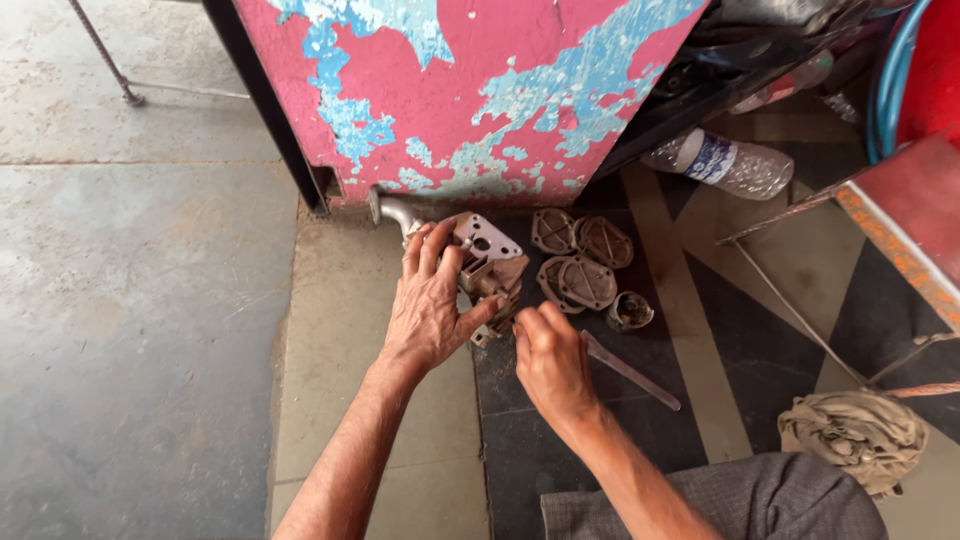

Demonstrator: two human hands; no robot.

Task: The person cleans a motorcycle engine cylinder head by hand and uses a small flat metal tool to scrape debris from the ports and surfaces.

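Observation:
My left hand [430, 305] rests over a rusty metal pump body [490, 262] with a pale flange plate and a curved pipe [393, 211], holding it down on the tiled floor. My right hand [548, 358] is closed around a thin flat metal tool [630, 372], whose tip meets the lower edge of the pump body. Just to the right lie several rounded rusty cover plates [583, 262] and a small metal cup [630, 311].
A pink panel with peeling blue paint [470, 90] stands behind the parts. A clear plastic bottle [725, 162] lies at the upper right, a crumpled rag [855, 435] at the lower right beside a red-orange frame [900, 225]. Concrete floor [130, 300] spreads to the left.

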